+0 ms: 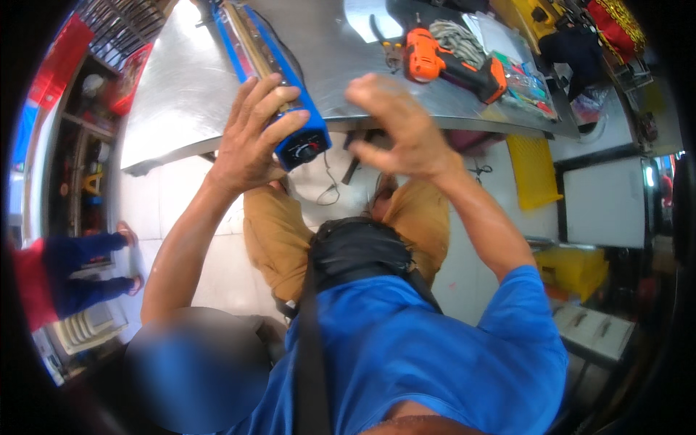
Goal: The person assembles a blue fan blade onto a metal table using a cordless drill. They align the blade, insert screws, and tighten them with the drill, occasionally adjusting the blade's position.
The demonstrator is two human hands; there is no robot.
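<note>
My left hand [250, 141] is wrapped over the near end of a long blue appliance [317, 134] with a black end face and a dial knob. That end juts past the edge of the metal table [177, 94], while the rest runs away from me along the tabletop. Fingers lie across its top, beside a long tan strip. My right hand [406, 134] is raised to the right of the appliance, smeared by motion, its thumb and fingers apart and nothing seen in it. An orange and black cordless drill [449, 65] lies on the table beyond it.
Near the drill are pliers [393, 54], a coiled pale cord [457, 42] and packaged small items [525, 87]. A yellow perforated panel [533, 170] hangs at the right below the table. Another person's legs [90, 268] show at the far left, near shelves [87, 138].
</note>
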